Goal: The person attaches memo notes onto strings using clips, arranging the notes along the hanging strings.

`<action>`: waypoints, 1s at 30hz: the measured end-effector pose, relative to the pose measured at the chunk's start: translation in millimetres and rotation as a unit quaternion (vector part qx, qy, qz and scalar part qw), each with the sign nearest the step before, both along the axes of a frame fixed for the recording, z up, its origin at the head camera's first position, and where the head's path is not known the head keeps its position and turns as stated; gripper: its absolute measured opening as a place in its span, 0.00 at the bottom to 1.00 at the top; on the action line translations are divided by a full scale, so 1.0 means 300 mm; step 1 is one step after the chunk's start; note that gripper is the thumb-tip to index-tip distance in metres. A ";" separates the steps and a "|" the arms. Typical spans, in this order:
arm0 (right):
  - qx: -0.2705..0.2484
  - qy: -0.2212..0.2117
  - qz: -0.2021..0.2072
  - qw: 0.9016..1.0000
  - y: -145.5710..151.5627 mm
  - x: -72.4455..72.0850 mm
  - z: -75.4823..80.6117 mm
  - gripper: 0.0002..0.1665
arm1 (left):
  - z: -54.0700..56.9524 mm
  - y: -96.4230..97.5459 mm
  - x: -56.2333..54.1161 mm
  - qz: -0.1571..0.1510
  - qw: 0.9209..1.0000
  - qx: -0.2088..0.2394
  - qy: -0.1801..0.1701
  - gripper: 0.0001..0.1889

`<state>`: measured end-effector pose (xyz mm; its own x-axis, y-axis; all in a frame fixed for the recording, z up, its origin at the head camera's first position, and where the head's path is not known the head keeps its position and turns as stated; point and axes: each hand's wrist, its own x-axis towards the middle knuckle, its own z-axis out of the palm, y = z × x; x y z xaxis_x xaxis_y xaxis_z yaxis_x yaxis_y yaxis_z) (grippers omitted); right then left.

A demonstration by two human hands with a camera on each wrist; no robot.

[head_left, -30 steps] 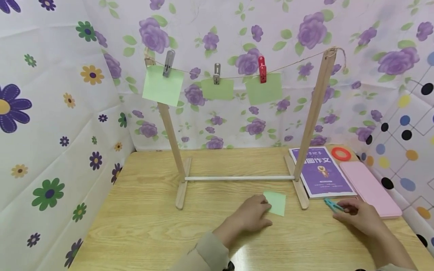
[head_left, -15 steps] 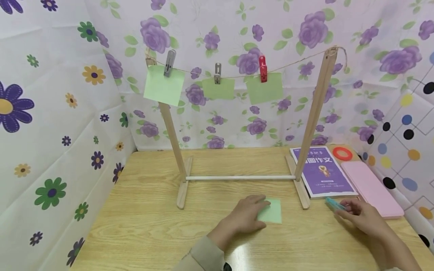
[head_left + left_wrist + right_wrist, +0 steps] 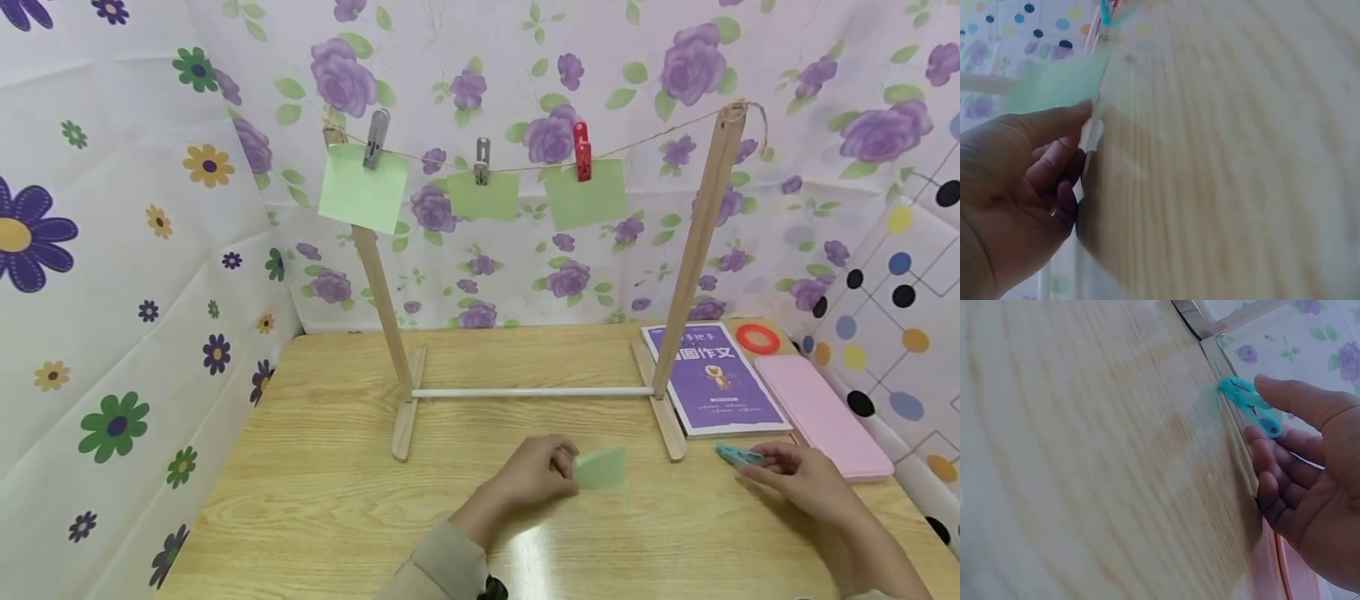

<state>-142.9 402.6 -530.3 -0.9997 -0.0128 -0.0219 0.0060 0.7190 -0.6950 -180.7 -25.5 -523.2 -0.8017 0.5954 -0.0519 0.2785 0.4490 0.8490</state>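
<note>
My left hand [image 3: 536, 471] pinches a green paper square [image 3: 602, 468] by its left edge; the paper looks tilted up off the table and blurred. In the left wrist view the thumb lies over the green paper [image 3: 1060, 81]. To the right, my right hand [image 3: 798, 479] holds a turquoise clothespin [image 3: 738, 455] between thumb and fingers, low over the table. The right wrist view shows the thumb against the clothespin [image 3: 1250, 406]. Behind them, a string between two wooden posts carries three green papers, the left one [image 3: 363, 190] under a grey clip [image 3: 376, 139].
The wooden rack's right post [image 3: 697, 258] and its white crossbar [image 3: 532, 392] stand beyond my hands. At right lie a purple book [image 3: 720, 383], a pink case [image 3: 821, 421] and a red ring [image 3: 757, 339]. A red clip [image 3: 581, 152] hangs on the string.
My left hand slid the paper a little toward me and to the left, then lifted it from lying flat. The right hand stays nearly in place with the clothespin, whose angle shifts slightly.
</note>
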 end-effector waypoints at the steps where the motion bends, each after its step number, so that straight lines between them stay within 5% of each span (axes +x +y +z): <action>1: -0.006 0.007 -0.005 1.000 0.002 0.001 -0.003 0.26 | -0.005 -0.002 -0.001 0.009 1.000 0.015 -0.010 0.07; 6: -0.071 0.040 -0.036 0.996 0.004 0.002 0.001 0.25 | -0.004 -0.008 -0.008 0.048 0.996 0.055 -0.042 0.03; 13: -0.123 0.088 -0.063 0.986 -0.024 0.003 0.084 0.23 | 0.040 0.005 -0.021 0.136 0.979 0.117 -0.099 0.07; 20: -0.184 0.168 -0.067 0.966 -0.078 -0.017 0.208 0.18 | 0.156 0.024 -0.096 0.182 0.970 0.157 0.017 0.09; 23: -0.208 0.180 -0.083 0.958 -0.106 -0.022 0.270 0.15 | 0.211 0.030 -0.117 0.196 0.963 0.178 0.039 0.11; 27: -0.288 0.197 -0.073 0.934 -0.135 -0.031 0.336 0.14 | 0.267 0.040 -0.134 0.202 0.959 0.190 0.054 0.11; 30: -0.275 0.216 -0.062 0.935 -0.149 -0.040 0.373 0.15 | 0.297 0.048 -0.139 0.208 0.958 0.192 0.050 0.12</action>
<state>-154.9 357.8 -418.5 -0.9078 0.2142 0.3607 -0.3015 0.2647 -0.9160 -222.4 -11.0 -434.0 -0.9632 0.1835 0.1962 0.2318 0.1984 0.9523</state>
